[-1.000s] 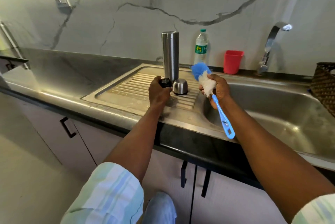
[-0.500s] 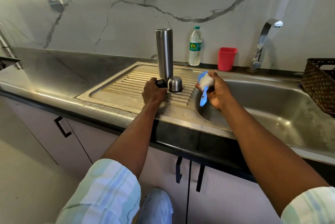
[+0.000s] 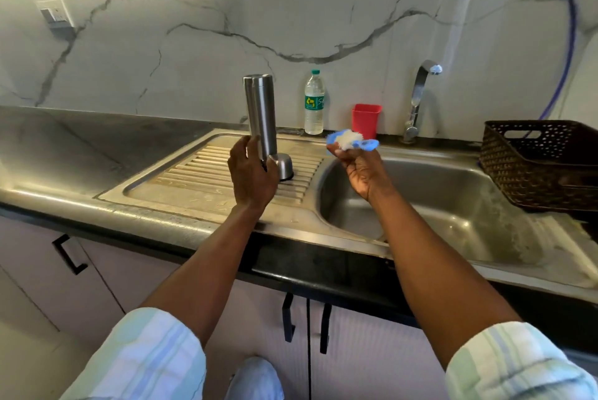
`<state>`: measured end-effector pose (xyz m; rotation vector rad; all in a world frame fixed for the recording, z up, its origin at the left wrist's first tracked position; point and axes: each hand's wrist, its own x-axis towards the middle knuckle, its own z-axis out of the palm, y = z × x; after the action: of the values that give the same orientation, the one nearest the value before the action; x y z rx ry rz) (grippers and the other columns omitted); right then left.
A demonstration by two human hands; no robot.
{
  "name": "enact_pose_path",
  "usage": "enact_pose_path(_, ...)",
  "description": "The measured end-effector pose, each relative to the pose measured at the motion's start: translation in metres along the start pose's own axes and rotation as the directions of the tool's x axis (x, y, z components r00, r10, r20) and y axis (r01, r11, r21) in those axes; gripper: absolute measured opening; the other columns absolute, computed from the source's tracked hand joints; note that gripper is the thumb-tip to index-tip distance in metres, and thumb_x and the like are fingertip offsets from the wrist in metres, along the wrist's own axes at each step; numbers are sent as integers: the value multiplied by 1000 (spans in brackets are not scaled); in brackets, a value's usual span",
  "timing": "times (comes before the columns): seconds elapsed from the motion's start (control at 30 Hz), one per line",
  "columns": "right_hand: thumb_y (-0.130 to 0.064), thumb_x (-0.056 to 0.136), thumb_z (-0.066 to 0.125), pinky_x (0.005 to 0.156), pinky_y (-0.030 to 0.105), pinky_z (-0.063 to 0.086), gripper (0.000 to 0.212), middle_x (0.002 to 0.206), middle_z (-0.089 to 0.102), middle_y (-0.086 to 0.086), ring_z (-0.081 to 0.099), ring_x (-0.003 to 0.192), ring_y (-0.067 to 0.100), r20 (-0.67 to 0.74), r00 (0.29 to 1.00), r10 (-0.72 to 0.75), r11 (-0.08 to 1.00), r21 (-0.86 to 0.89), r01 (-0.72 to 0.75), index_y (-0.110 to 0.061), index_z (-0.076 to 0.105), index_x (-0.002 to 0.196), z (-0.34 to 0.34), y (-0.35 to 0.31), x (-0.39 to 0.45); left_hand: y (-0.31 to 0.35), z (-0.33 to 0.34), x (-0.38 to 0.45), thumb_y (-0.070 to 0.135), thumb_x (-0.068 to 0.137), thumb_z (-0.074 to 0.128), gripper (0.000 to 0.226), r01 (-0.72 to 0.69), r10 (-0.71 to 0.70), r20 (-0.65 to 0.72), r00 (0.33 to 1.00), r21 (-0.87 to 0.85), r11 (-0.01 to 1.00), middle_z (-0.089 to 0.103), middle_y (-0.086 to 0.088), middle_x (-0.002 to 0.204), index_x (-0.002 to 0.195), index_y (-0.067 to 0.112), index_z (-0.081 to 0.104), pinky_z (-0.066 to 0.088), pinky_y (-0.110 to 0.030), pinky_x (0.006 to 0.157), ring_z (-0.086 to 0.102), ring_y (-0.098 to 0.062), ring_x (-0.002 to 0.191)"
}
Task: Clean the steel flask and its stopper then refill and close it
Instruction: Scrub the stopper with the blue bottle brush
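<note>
The tall steel flask (image 3: 260, 108) stands upright on the ribbed drainboard (image 3: 194, 176), and its steel cap (image 3: 285, 166) sits upside down at its foot. My left hand (image 3: 250, 178) is raised against the flask's lower left side with the fingers pointing up; it hides the flask's base. A dark sliver, perhaps the black stopper (image 3: 264, 167), shows at my thumb's edge. My right hand (image 3: 362, 169) holds a blue bottle brush (image 3: 351, 140) with white bristles, lying level above the sink's left rim.
The steel sink basin (image 3: 437, 205) lies to the right, with a tap (image 3: 417, 92) behind it. A plastic water bottle (image 3: 314, 105) and a red cup (image 3: 365, 119) stand by the wall. A dark woven basket (image 3: 543, 166) sits at the sink's right edge.
My left hand has lifted off the drainboard and opened beside the flask. My right hand has turned the brush from hanging down to lying level and raised it slightly.
</note>
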<state>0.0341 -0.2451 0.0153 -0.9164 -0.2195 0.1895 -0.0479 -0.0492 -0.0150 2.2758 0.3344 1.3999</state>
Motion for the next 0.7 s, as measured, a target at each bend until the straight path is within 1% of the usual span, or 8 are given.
enact_pose_path(0.03, 20, 80, 57, 88, 30, 55, 47, 114, 61, 22, 67, 92, 25, -11, 999, -35, 996, -87, 34, 4, 53, 124, -1, -1, 3, 7, 3, -1, 15, 83, 60, 48, -61, 61, 9, 998, -13, 998, 53, -20, 133, 130, 3, 55, 36, -42, 105, 46, -34, 126)
enact_pose_path(0.1, 13, 79, 68, 76, 24, 58, 52, 104, 64, 17, 63, 83, 21, -79, 991, -109, 969, -232, 88, 2, 54, 128, -3, -4, 4, 25, 14, -2, 14, 81, 58, 48, -137, 138, 50, 989, -37, 990, 55, -18, 131, 128, 5, 56, 39, -44, 104, 49, -35, 124)
enact_pose_path(0.17, 1, 83, 71, 58, 21, 55, 41, 90, 63, 13, 57, 66, 17, -131, 968, -212, 932, -325, 160, -2, 59, 123, -6, -11, 5, 44, 29, -2, 16, 80, 57, 50, -149, 154, 106, 982, -58, 987, 56, -16, 130, 128, 6, 57, 41, -47, 105, 50, -35, 123)
enact_pose_path(0.27, -22, 88, 71, 48, 22, 51, 29, 85, 63, 11, 57, 58, 17, -199, 926, -322, 824, -540, 171, -10, 60, 112, -13, -23, 15, 73, 55, 0, 13, 79, 60, 48, -118, 139, 189, 972, -118, 986, 57, -16, 129, 126, 6, 59, 42, -47, 105, 51, -36, 122)
enact_pose_path(0.43, -47, 90, 61, 82, 47, 57, 37, 108, 68, 13, 69, 93, 33, -187, 880, -437, 576, -809, 115, -15, 57, 108, -21, -55, 48, 114, 95, 3, 13, 78, 62, 47, -79, 138, 326, 935, -187, 979, 56, -15, 128, 124, 7, 60, 37, -42, 107, 48, -34, 124)
enact_pose_path(0.5, -44, 96, 55, 88, 37, 52, 38, 116, 66, 13, 65, 103, 30, -134, 867, -480, 492, -859, 140, -12, 57, 114, -17, -74, 60, 121, 113, 3, 20, 76, 55, 49, -76, 148, 348, 926, -212, 974, 57, -15, 126, 122, 7, 61, 41, -45, 105, 49, -34, 122)
enact_pose_path(0.57, -38, 99, 52, 83, 26, 45, 40, 121, 65, 12, 62, 109, 25, -71, 856, -513, 428, -885, 183, -6, 54, 123, -10, -92, 77, 122, 131, 0, 24, 74, 52, 54, -71, 149, 362, 920, -220, 973, 57, -16, 127, 124, 6, 60, 43, -47, 102, 50, -35, 121)
enact_pose_path(0.7, -34, 100, 50, 86, 36, 49, 37, 116, 65, 14, 62, 108, 29, -5, 811, -584, 371, -891, 261, -2, 53, 119, 10, -117, 124, 114, 159, 2, 13, 75, 65, 52, -25, 113, 363, 925, -237, 971, 58, -22, 126, 124, -1, 60, 44, -47, 100, 52, -40, 118)
